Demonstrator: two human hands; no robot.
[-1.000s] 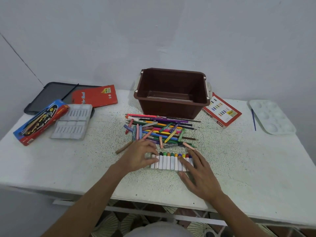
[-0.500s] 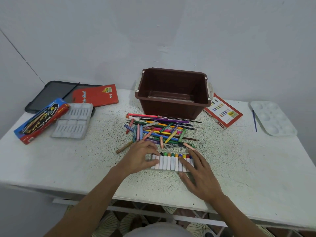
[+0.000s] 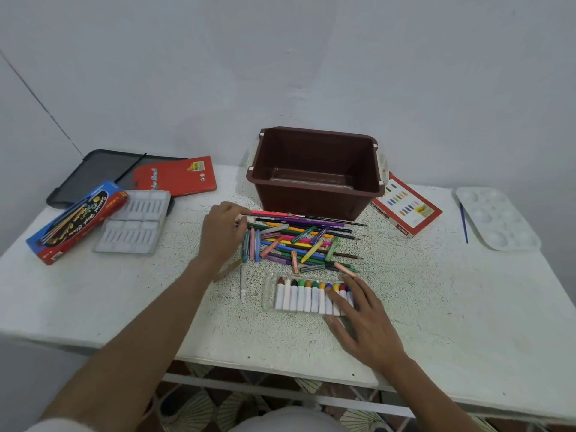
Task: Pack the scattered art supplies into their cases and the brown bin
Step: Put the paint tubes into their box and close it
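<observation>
While the right hand (image 3: 364, 319) is laid flat with fingers spread on the clear case of markers (image 3: 308, 296) low in the centre of the frame — nothing is gripped by it — the left hand (image 3: 223, 236) is seen at the left end of the scattered pile of pencils and crayons (image 3: 299, 241). Its grip is closed, fingertips pinched at a pink pencil (image 3: 271, 213), though actual holding cannot be told. Behind the pile, upper centre, the brown bin (image 3: 314, 173) is stood on the tabletop (image 3: 436, 307).

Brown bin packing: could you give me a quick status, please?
Left hand at pencil pile. Right hand flat on marker case. Brown bin empty.
</observation>
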